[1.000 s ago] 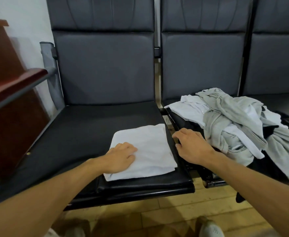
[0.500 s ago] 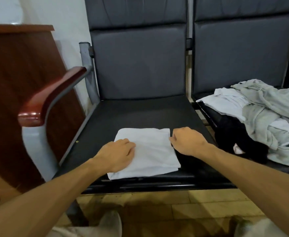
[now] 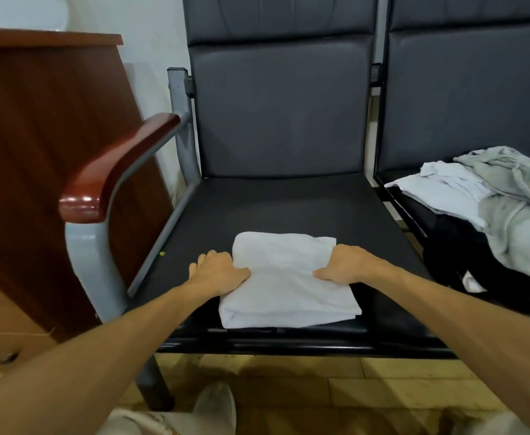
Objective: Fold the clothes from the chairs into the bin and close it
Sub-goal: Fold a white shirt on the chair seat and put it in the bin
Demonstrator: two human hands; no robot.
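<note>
A folded white garment point(image 3: 288, 293) lies near the front edge of the left chair seat point(image 3: 273, 208); a loose clothes heap point(image 3: 508, 208) covers the right chair seat point(image 3: 417, 211)

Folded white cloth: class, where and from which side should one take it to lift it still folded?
Take the cloth at its left and right edges, coming from both sides, thumbs on top. It lies flat in stacked layers, so a one-sided lift would likely let it unfold.

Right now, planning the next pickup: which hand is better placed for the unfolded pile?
Right: the right hand grips the folded cloth on the side nearest the pile; the left hand sits farther.
</note>
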